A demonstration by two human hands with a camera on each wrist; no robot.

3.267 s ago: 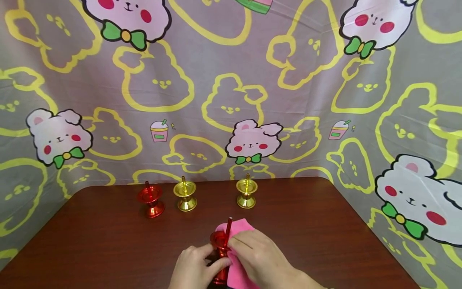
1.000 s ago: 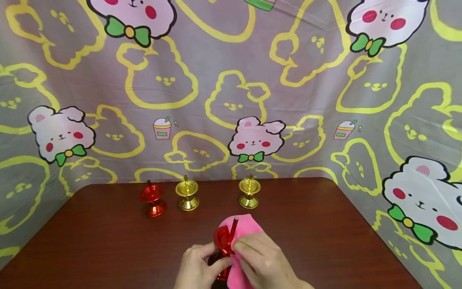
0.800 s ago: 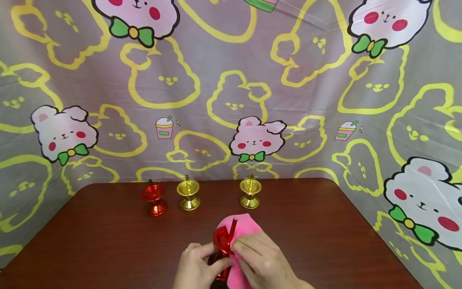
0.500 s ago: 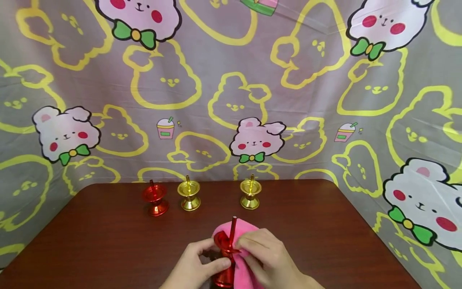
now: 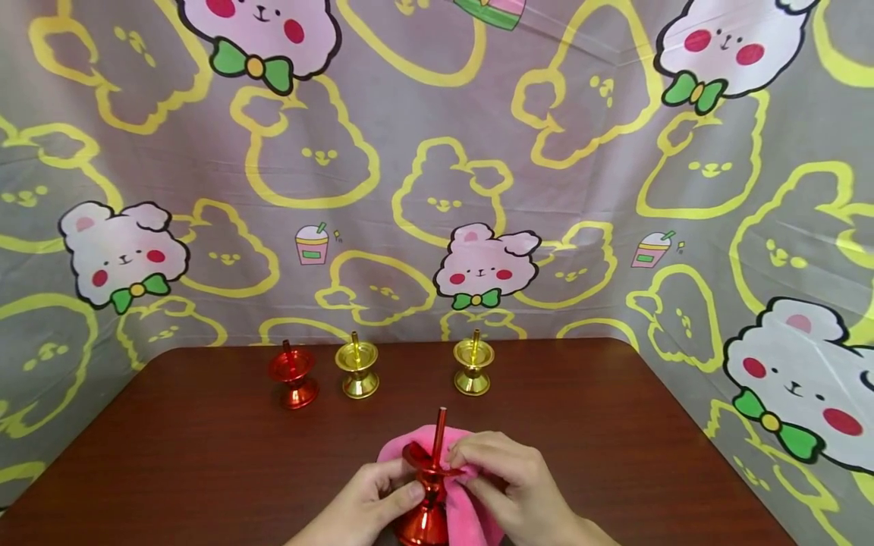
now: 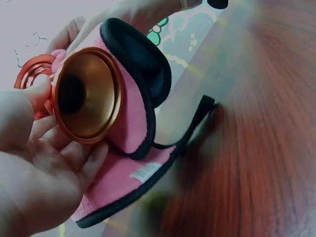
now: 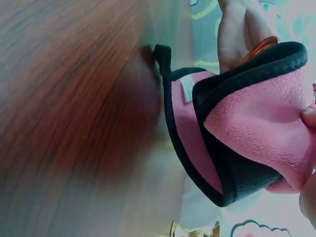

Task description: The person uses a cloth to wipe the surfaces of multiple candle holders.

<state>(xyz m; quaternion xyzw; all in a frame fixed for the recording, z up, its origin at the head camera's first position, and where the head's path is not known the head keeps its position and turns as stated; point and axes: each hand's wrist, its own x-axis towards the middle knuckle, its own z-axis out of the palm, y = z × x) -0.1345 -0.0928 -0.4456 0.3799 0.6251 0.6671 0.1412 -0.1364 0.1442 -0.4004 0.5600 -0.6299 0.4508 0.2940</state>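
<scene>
The person's left hand (image 5: 372, 500) has its fingers curled round the red holder (image 5: 433, 485), lifted off the near part of the bench (image 5: 580, 432) with its spike (image 5: 440, 436) up. The right hand (image 5: 522, 485) pinches a pink cloth (image 5: 466, 517) against it. Over at the back stand another red holder (image 5: 296, 382), a gold holder (image 5: 358, 371) beside it and a second gold one (image 5: 473, 369) farther right.

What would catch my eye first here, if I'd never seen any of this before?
Probably the shiny red stand in the left hand, low in the head view, and the pink cloth that the right hand pinches against it. Next, along the far side of the table, a second red stand, a gold stand beside it and another gold stand farther right. Behind everything hangs a curtain printed with cartoon bunnies.
</scene>
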